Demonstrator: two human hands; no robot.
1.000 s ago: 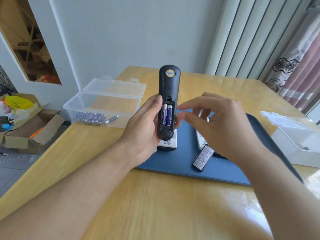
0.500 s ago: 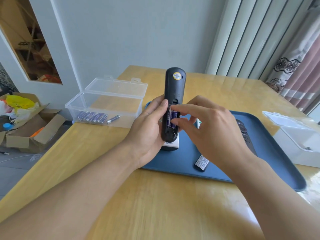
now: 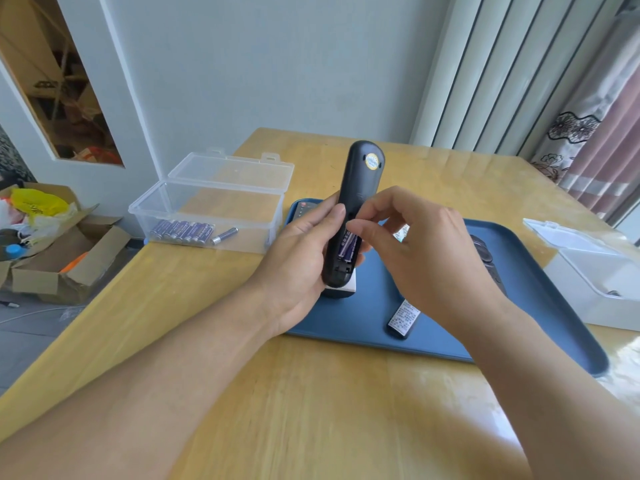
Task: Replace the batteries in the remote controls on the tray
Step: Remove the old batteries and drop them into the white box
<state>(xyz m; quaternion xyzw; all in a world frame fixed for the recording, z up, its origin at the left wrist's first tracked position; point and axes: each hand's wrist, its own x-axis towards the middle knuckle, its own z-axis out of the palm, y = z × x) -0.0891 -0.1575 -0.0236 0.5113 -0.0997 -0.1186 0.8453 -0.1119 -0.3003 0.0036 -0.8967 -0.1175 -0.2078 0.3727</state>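
Note:
My left hand [image 3: 294,258] holds a black remote [image 3: 358,188] upright over the blue tray [image 3: 540,306], back side toward me. Its battery bay is uncovered and two purple batteries [image 3: 348,245] sit inside. My right hand [image 3: 426,258] reaches in from the right, thumb and forefinger touching the top of the batteries. A white remote end [image 3: 341,289] lies on the tray under the held one. A small black cover with a label [image 3: 403,318] and another dark remote [image 3: 483,254] lie on the tray by my right wrist.
A clear plastic box [image 3: 207,216] with several purple batteries [image 3: 183,232] stands at the table's left edge, lid up. A white box [image 3: 602,275] with its lid raised sits at the right. Cardboard boxes [image 3: 52,258] lie on the floor at left.
The right hand moved left from above the tray to the battery bay and its fingertips now pinch at the batteries. The held remote tilted slightly to the right.

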